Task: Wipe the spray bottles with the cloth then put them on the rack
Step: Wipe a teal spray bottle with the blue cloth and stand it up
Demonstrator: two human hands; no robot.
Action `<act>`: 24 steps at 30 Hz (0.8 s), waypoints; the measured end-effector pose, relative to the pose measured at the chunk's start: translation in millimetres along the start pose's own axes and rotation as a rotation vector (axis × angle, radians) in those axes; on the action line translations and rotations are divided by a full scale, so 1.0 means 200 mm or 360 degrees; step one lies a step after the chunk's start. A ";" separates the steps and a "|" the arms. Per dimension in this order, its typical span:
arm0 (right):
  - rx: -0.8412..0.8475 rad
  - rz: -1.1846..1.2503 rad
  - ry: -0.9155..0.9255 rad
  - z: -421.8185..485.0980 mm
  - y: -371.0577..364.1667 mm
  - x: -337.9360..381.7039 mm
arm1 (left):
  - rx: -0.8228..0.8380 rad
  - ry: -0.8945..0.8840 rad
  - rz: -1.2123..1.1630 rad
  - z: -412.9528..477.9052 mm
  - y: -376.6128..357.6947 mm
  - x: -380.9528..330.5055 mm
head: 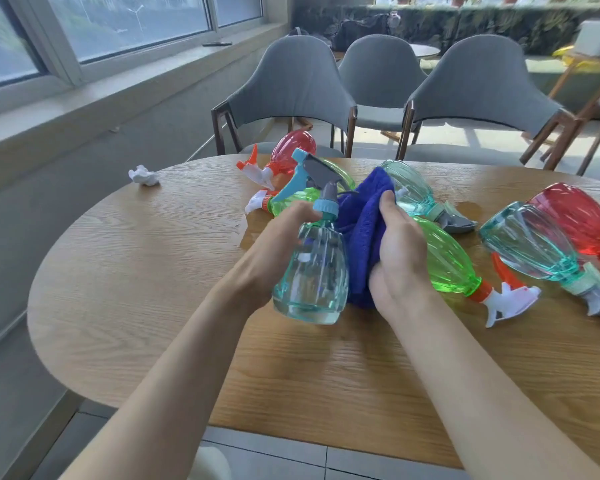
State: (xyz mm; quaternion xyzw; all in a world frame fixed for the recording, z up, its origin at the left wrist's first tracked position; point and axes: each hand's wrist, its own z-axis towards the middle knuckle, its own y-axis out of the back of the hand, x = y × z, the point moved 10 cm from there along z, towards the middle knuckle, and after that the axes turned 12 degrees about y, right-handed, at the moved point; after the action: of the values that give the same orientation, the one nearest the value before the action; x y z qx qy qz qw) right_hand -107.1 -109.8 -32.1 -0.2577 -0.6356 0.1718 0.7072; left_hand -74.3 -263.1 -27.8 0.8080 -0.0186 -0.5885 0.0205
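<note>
My left hand grips a clear teal spray bottle with a blue and grey trigger head, held upright above the wooden table. My right hand holds a blue cloth against the bottle's right side. Several other spray bottles lie on the table: a red one and a green one behind, a teal one, a green one by my right hand, and a teal one and a red one at the right. No rack is in view.
A crumpled white tissue lies at the table's far left. Water patches shine on the table near the bottles. Three grey chairs stand behind the table, and a window sill runs along the left wall.
</note>
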 end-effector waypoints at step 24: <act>0.0185 -0.0665 0.0228 -0.01 -0.01 0.07 | -0.0560 -0.0268 0.0077 -0.05 0.10 -0.11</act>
State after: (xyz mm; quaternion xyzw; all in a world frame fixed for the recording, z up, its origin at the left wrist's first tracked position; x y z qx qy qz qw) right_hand -103.4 -104.7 -19.5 -0.0909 -0.6123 0.0391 0.7844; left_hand -72.1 -282.1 -2.1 0.7391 0.0635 -0.6476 0.1739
